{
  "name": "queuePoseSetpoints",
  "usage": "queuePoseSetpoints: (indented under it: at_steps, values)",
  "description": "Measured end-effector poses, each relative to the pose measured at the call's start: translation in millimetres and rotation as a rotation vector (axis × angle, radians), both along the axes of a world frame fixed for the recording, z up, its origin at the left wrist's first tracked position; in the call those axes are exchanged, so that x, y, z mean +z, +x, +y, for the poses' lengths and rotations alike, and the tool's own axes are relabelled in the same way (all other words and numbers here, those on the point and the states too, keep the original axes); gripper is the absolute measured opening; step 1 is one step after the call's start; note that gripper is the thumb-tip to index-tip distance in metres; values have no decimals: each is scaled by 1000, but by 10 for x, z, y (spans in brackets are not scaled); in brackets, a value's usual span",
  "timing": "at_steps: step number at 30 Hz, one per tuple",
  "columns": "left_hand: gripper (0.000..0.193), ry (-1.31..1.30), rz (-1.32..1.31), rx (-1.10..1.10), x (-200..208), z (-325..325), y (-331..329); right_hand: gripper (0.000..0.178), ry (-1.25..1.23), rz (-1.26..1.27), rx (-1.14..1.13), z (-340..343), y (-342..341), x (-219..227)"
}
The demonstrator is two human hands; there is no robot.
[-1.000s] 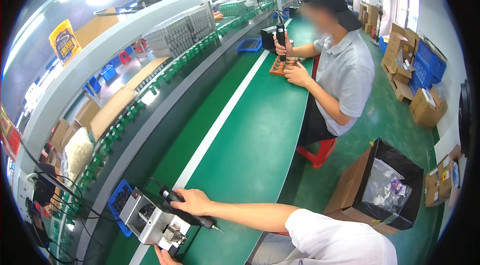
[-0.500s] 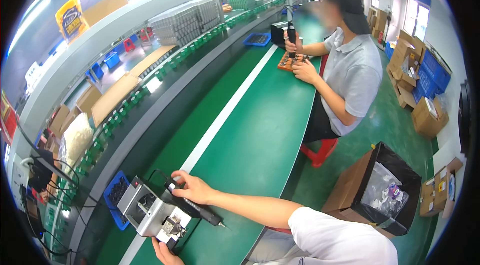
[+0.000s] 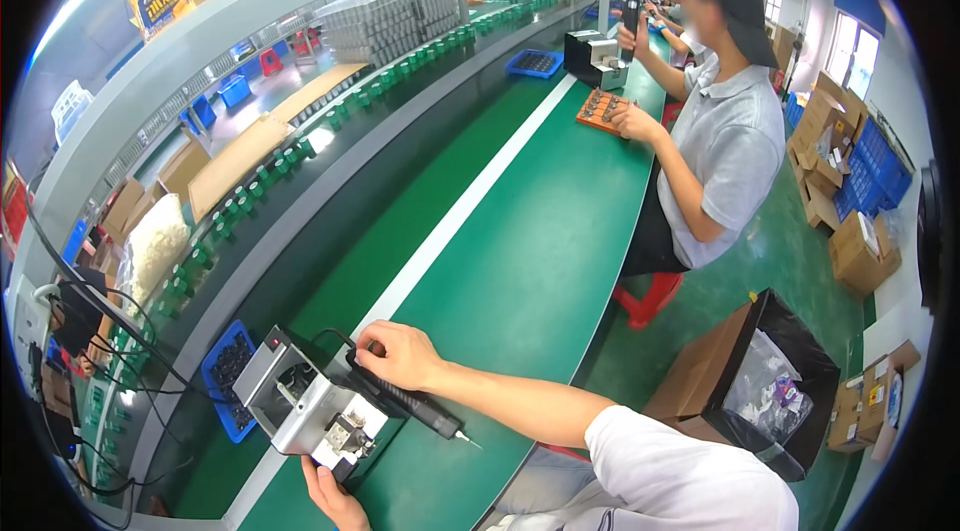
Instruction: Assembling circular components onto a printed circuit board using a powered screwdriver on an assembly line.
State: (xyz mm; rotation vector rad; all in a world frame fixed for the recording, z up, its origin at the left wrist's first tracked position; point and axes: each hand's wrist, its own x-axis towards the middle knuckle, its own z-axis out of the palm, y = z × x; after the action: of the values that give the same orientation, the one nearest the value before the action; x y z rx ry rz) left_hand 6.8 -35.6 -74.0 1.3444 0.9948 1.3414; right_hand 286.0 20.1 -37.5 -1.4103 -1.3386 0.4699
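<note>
A black electric screwdriver [image 3: 425, 411] lies slantwise over the green bench, its thin bit pointing toward my lap. My right hand [image 3: 405, 356] is closed with bent fingers at its rear end, near the cord. Beside it stands a small silver, box-shaped screw feeder [image 3: 310, 421] with an open top and a metal mechanism on its near side. My left hand [image 3: 335, 499] touches the feeder's near lower edge with outstretched fingers; part of that hand is cut off by the frame's edge. Behind the feeder sits a blue tray [image 3: 240, 428] of small black parts.
On the right, a co-worker [image 3: 725, 131] holds an upright screwdriver over an orange fixture [image 3: 603, 111]. A lined carton [image 3: 690, 371] stands on the floor at my right. Left of the bench runs a line of green holders [image 3: 240, 203]; cables [image 3: 110, 321] hang nearby.
The view has shifted slightly. My right hand's fingers have drawn together at the screwdriver's rear end. The co-worker's screwdriver has risen off the orange fixture.
</note>
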Motion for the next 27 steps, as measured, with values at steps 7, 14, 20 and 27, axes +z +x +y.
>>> queuePoseSetpoints:
  at_steps: [7,14,20,27]
  values:
    - [60,16,31,9,-5,-5,-47,17,-45,12,20,-23,-74,19]
    - [62,-7,-26,28,-52,-1,-130,22,-19,-21,6,-33,-157,-90]
    - [62,-2,4,37,-16,-23,-132,22,-53,-41,23,-23,-173,-76]
    - [62,-8,-1,20,-28,-10,-247,22,-35,-55,23,-25,-263,-72]
